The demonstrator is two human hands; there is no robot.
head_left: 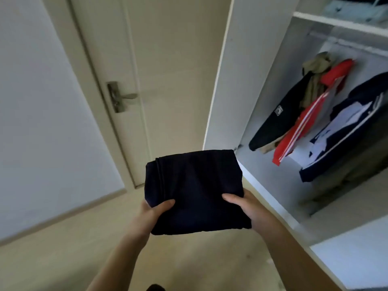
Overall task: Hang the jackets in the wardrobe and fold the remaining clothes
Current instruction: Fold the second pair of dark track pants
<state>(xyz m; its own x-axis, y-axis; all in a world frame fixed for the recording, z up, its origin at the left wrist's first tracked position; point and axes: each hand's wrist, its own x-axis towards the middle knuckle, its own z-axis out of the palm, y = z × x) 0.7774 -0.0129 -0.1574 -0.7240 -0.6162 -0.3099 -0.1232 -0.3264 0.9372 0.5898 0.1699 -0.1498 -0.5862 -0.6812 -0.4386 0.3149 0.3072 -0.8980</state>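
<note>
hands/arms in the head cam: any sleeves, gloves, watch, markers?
Left hand and right hand are both bare: no gloves, rings, watch or markers visible. No sleeve shows on either forearm, all the way to the bottom edge of the frame.

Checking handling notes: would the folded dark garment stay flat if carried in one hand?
Probably not: the folded dark garment is soft cloth, held by left hand and right hand at its near corners. Seems light, thumbs merely pinching. One-handed, it would likely sag.
</note>
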